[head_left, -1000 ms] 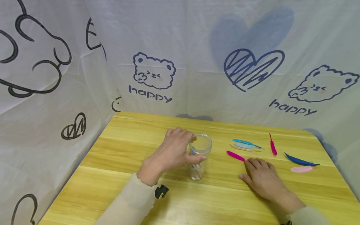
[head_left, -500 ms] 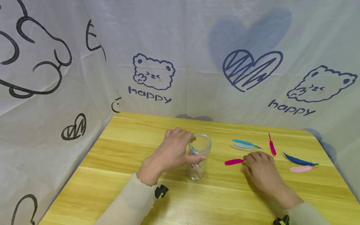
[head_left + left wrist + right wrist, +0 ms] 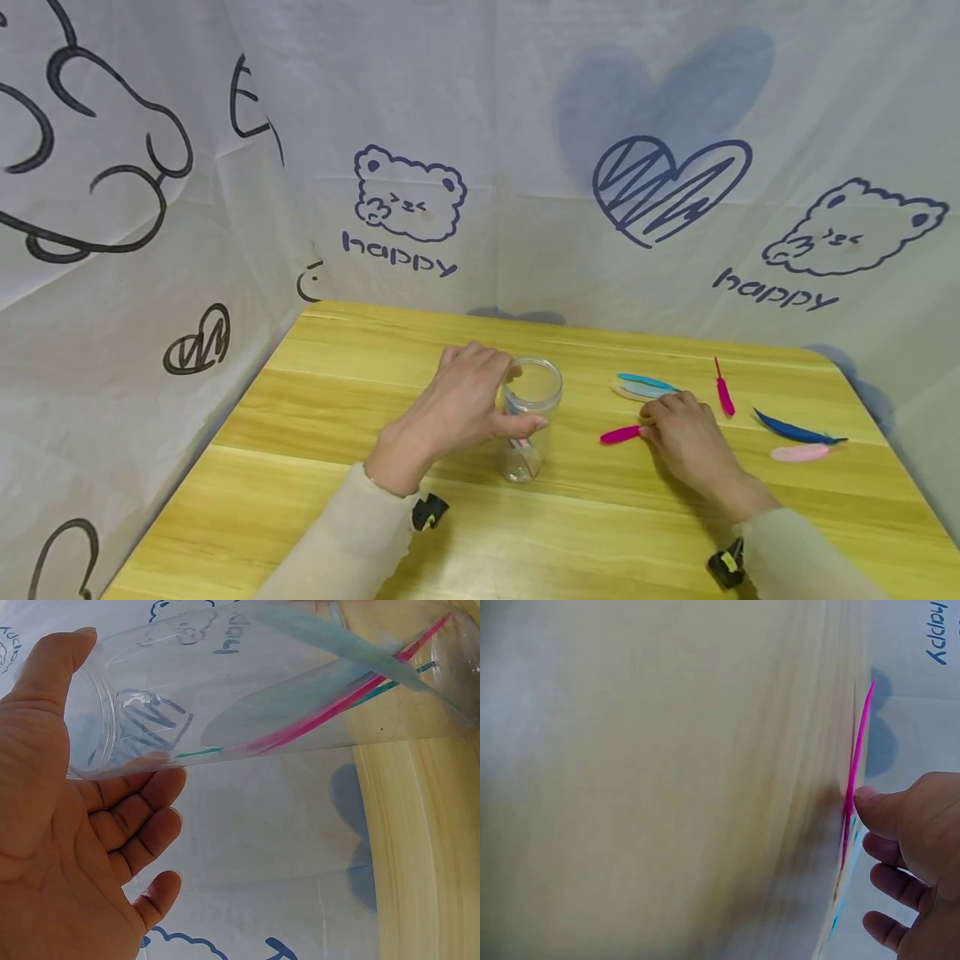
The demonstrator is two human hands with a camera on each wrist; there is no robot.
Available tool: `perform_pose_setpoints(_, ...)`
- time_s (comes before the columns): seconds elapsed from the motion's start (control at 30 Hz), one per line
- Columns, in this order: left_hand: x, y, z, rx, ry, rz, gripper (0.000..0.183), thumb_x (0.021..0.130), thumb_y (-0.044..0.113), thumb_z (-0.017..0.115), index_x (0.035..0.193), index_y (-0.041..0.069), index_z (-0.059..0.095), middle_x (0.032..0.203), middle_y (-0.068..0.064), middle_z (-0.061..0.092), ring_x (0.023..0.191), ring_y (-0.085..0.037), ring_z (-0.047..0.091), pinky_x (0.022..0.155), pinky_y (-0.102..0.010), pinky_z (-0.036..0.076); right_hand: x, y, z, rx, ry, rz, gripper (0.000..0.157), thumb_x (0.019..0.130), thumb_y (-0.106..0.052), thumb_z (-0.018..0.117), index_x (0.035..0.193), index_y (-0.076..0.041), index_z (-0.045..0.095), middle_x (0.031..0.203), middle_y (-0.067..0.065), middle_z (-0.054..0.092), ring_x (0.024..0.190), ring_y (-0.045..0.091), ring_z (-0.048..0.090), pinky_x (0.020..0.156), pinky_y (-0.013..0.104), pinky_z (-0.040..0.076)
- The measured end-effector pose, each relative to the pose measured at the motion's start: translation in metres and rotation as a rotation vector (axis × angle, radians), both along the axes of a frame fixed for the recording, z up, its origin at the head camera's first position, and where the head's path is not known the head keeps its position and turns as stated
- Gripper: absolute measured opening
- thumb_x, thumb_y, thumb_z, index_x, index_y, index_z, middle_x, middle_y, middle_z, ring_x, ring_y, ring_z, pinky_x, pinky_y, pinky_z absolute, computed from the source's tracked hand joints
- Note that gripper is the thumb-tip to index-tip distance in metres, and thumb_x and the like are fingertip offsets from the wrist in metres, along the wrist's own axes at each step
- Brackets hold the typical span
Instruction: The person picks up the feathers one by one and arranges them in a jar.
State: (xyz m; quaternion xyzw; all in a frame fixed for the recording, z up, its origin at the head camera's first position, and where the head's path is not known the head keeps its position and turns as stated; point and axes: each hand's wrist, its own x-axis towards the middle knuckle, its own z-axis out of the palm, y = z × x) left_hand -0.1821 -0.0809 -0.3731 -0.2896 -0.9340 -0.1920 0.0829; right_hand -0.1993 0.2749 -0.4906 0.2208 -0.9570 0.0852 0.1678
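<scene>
Upright on the wooden table stands a clear plastic jar [image 3: 520,462] with an open top. My left hand [image 3: 461,400] grips it just below the rim, thumb on the near side. Inside the jar, the left wrist view shows pale blue-green feathers [image 3: 262,703] and a thin magenta feather [image 3: 330,701] leaning across each other. To the right, my right hand [image 3: 686,437] pinches another magenta feather [image 3: 619,435] by its quill end, with its vane pointing left toward the jar. In the right wrist view this feather [image 3: 861,742] is seen edge-on beside the thumb.
Behind the right hand lie a bright blue feather [image 3: 645,381] and a pale feather [image 3: 637,390]. Farther right are a magenta feather [image 3: 725,397], a dark blue feather [image 3: 795,429] and a light pink feather [image 3: 799,452]. A printed white cloth [image 3: 525,250] hangs behind the table [image 3: 360,358].
My right hand has taken hold of the magenta feather, swung it round and shifted it slightly left. My left hand and the jar have stayed in place.
</scene>
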Motion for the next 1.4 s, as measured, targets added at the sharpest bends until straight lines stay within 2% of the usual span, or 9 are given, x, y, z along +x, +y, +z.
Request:
perform_pose_setpoints(0.27,0.001,0.000,0.001,-0.009,0.000,-0.001,0.066,0.084,0.069,0.077,0.117,0.012,0.069,0.112,0.003,0.072,0.109,-0.020,0.057,0.100,-0.042,0.038,-0.004,-0.004,-0.003,0.023,-0.010,-0.001,0.012,0.093,-0.014,0.080,0.099,-0.012,0.070,0.103,0.007,0.071,0.107,0.036,0.060,0.089,0.062,0.045)
perform_pose_setpoints(0.53,0.001,-0.001,0.000,-0.017,0.014,-0.004,0.066,0.085,0.070,0.076,0.117,0.012,0.069,0.112,0.003,0.071,0.107,-0.019,0.057,0.099,-0.042,0.039,-0.005,-0.004,-0.003,0.073,0.004,-0.018,0.010,0.093,-0.017,0.080,0.094,-0.013,0.071,0.097,0.005,0.071,0.101,0.034,0.060,0.086,0.059,0.044)
perform_pose_setpoints(0.73,0.000,-0.001,-0.002,-0.005,0.007,-0.008,0.066,0.085,0.068,0.077,0.117,0.011,0.069,0.112,0.001,0.072,0.108,-0.020,0.057,0.099,-0.043,0.038,-0.003,-0.007,-0.002,0.075,-0.027,-0.040,0.011,0.095,-0.017,0.079,0.090,-0.014,0.069,0.089,0.002,0.067,0.096,0.032,0.058,0.084,0.058,0.043)
perform_pose_setpoints(0.93,0.000,-0.001,-0.001,-0.010,0.003,-0.003,0.066,0.085,0.069,0.076,0.117,0.012,0.069,0.113,0.002,0.071,0.109,-0.019,0.057,0.100,-0.043,0.038,0.000,-0.011,-0.003,0.088,-0.048,-0.062,0.010,0.098,-0.017,0.074,0.091,-0.013,0.067,0.091,0.004,0.069,0.095,0.034,0.059,0.084,0.059,0.043)
perform_pose_setpoints(1.17,-0.002,0.001,-0.002,-0.014,-0.007,-0.006,0.067,0.085,0.070,0.075,0.119,0.012,0.069,0.115,0.000,0.072,0.111,-0.020,0.057,0.101,-0.043,0.038,0.000,-0.006,0.005,0.033,-0.116,-0.116,0.008,0.099,-0.017,0.073,0.093,-0.014,0.069,0.092,0.003,0.070,0.094,0.034,0.061,0.083,0.060,0.043)
perform_pose_setpoints(1.4,-0.001,0.001,-0.002,-0.006,0.006,-0.004,0.065,0.085,0.068,0.077,0.117,0.012,0.070,0.113,0.002,0.072,0.111,-0.020,0.058,0.100,-0.043,0.039,-0.005,-0.004,0.016,-0.029,-0.234,-0.063,0.011,0.094,-0.015,0.080,0.091,-0.019,0.069,0.088,-0.005,0.067,0.091,0.026,0.062,0.078,0.054,0.043)
